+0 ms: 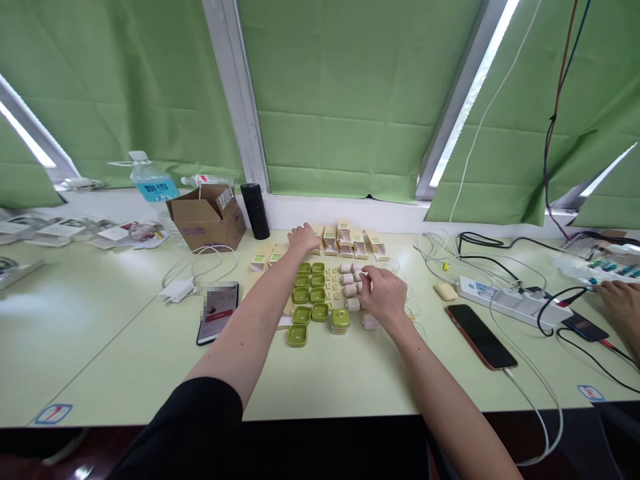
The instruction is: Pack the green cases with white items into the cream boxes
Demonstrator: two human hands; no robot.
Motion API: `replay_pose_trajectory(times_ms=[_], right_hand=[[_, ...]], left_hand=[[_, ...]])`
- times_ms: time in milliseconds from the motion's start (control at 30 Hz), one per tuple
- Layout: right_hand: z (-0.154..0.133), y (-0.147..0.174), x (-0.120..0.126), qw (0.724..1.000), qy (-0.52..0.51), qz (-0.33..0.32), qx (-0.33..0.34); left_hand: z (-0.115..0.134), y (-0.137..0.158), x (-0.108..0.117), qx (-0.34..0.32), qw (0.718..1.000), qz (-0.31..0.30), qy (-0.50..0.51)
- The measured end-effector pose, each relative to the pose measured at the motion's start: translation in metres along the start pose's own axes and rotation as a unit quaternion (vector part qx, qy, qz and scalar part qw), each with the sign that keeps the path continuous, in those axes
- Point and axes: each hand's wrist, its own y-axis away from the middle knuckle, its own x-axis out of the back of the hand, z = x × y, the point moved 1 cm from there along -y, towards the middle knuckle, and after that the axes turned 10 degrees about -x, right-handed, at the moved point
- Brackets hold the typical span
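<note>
My left hand (303,238) reaches to the back of the table, beside a cluster of small pale-yellow cartons (359,245). Its fingers bend downward and their tips are hidden, so what they touch does not show. Over the pale pinkish-white rolls (353,305), my right hand (386,292) has thumb and forefinger pinched together; anything between them is too small to make out. Between my arms, two columns of open green square containers (301,295) stand beside tiny yellow pieces (335,287). A clear box with a green lid (341,319) sits in front of them.
To the left lie a phone (219,312) and a white charger (177,290); behind are a cardboard box (207,223) and a black cylinder (255,211). On the right are another phone (481,337), a power strip (515,302), cables and another person's hand (620,300).
</note>
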Motion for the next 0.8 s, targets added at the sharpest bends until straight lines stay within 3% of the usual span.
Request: replay_pose_trajectory(times_ms=[233, 467, 633, 800], right_hand=[[-0.005, 0.003, 0.000, 1.000, -0.009, 0.002, 0.016], [-0.008, 0.005, -0.002, 0.999, -0.028, -0.016, 0.010], [-0.007, 0.006, -0.002, 0.999, -0.030, -0.009, 0.009], [-0.008, 0.004, 0.000, 0.996, -0.077, -0.026, -0.026]], left_hand=[[0.017, 0.000, -0.023, -0.009, 0.999, 0.001, -0.031], [0.022, -0.005, -0.024, -0.014, 0.998, 0.022, -0.053], [0.018, 0.002, -0.012, -0.019, 0.998, 0.038, -0.053], [0.008, 0.028, 0.018, -0.066, 0.994, 0.063, -0.056]])
